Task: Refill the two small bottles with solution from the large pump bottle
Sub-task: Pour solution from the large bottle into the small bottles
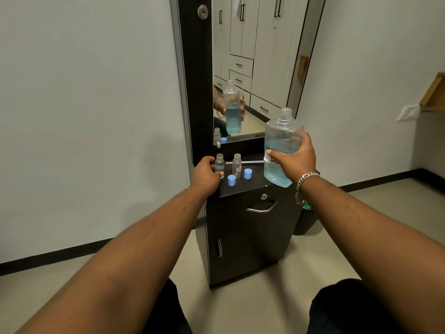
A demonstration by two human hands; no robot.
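**Head view: big bottle lifted, first small bottle steadied for the pour**

Head view shows my right hand (295,160) with its grip wrapped around the large bottle (280,150), which is off the tabletop (250,185) and roughly upright, leaning a little. Its neck is open, with no pump in it, and blue liquid fills roughly the lower half. My left hand (206,173) has its grip closed narrowly around the left small bottle (219,165), thumb and fingers pinching it where it stands near the tabletop's left edge.

The right small bottle (237,165) stands just beside it, untouched, with a small label on its front. Both small bottles are uncapped and look empty. Two blue caps (231,180) sit on the tabletop, one in front of the bottles and the other to the right of them.

I judge this to be the start of the first pour. The big bottle is well to the right of the small bottle's mouth and higher. Next I need to bring its neck over that narrow opening and tip slowly, since the wide neck could easily flood the small one.
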